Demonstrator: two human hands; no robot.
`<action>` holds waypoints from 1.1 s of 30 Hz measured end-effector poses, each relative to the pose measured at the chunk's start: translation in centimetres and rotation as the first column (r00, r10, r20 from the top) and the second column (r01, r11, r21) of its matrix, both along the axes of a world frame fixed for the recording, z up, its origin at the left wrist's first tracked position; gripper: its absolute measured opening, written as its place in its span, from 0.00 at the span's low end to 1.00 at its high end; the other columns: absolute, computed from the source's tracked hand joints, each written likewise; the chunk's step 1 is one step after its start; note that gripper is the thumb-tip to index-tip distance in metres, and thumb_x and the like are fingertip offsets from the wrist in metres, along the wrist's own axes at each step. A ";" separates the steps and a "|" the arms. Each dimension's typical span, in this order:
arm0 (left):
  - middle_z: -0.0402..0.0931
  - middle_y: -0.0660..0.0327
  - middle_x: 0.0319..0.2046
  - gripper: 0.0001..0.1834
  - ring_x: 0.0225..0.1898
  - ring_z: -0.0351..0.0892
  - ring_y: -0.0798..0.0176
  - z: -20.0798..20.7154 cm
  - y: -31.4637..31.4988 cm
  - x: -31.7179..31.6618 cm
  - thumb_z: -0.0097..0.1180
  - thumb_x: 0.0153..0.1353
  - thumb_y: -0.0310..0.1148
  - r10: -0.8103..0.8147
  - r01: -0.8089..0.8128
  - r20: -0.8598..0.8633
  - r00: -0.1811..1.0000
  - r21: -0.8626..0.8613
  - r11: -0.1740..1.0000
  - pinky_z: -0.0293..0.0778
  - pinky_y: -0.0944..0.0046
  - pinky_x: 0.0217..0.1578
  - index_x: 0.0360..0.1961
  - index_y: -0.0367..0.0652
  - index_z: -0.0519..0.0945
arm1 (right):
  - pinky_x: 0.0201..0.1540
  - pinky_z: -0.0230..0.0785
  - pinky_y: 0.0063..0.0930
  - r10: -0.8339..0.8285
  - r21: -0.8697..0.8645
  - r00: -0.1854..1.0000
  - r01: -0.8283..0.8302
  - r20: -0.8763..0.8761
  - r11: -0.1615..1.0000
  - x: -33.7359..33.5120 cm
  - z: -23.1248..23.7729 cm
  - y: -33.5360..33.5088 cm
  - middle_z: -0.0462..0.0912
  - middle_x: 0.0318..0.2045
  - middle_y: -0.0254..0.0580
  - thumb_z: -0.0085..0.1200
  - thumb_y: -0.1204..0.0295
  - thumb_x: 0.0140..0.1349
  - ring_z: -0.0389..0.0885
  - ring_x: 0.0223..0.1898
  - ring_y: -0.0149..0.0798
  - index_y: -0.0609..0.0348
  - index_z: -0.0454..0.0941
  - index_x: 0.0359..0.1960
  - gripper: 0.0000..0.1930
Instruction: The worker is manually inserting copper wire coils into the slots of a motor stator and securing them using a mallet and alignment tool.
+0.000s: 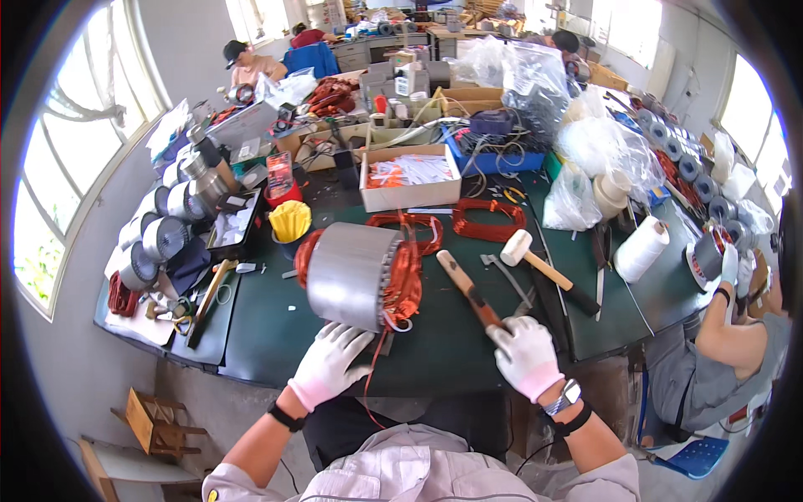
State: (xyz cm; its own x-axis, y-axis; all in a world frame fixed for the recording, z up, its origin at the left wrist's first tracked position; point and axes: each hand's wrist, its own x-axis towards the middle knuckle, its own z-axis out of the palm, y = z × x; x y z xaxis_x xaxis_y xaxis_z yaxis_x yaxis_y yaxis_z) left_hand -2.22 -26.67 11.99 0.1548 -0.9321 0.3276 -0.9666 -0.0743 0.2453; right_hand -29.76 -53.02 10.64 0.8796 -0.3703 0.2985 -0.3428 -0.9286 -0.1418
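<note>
A grey metal motor stator point(347, 276) lies on its side on the dark green table, with red-orange copper windings point(405, 280) bulging from both ends. My left hand point(333, 361), in a white glove, rests its outstretched fingers against the stator's near lower side, thumb apart. A reddish wire hangs from the windings over the table edge. To the right, my gloved right hand point(527, 353) has its fingers closed on the near end of a flat wooden stick point(468, 290), pale at the far end and darker nearer me. A white-headed mallet point(539, 263) lies beyond that hand.
Two wire coils point(488, 220) lie behind the stator, by a box of white strips point(410, 177). A yellow-lined cup point(290, 221) stands left; metal cylinders point(167, 226) crowd the left edge. A white thread cone point(641, 249) stands right, near a co-worker's arm point(711, 326).
</note>
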 end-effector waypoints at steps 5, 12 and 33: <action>0.82 0.53 0.45 0.23 0.51 0.79 0.46 -2.8 -1.4 0.2 0.69 0.57 0.43 0.048 -0.045 0.035 0.998 -0.063 0.997 0.71 0.48 0.57 0.49 0.41 0.83 | 0.56 0.69 0.48 -0.212 -0.258 0.976 0.191 -0.055 0.947 1.5 0.3 -0.7 0.81 0.50 0.45 0.66 0.67 0.55 0.77 0.57 0.50 0.52 0.84 0.53 0.21; 0.79 0.52 0.46 0.21 0.50 0.79 0.46 -1.3 1.7 -3.6 0.69 0.57 0.35 -0.049 0.027 -0.134 0.990 -0.155 0.988 0.74 0.49 0.54 0.51 0.41 0.79 | 0.62 0.69 0.52 0.149 0.165 0.951 -0.198 0.271 0.966 5.8 1.3 5.1 0.79 0.58 0.56 0.71 0.61 0.57 0.76 0.59 0.63 0.64 0.73 0.64 0.35; 0.82 0.48 0.45 0.30 0.51 0.80 0.40 1.1 4.1 0.5 0.78 0.49 0.45 0.007 -0.272 -0.591 0.807 -0.361 0.892 0.74 0.49 0.57 0.49 0.39 0.82 | 0.57 0.71 0.36 -0.301 0.661 0.872 -0.034 0.386 0.750 9.8 3.6 8.8 0.82 0.56 0.56 0.42 0.51 0.78 0.81 0.53 0.44 0.73 0.74 0.64 0.32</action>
State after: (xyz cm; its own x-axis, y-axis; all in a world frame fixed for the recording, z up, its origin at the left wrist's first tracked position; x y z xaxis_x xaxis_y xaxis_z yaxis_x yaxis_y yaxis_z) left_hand -1.76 -22.61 13.14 0.5506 -0.6819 0.4814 -0.6307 0.0380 0.7751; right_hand -19.97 -44.24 14.21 0.6338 -0.7182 0.2873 -0.1981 -0.5097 -0.8372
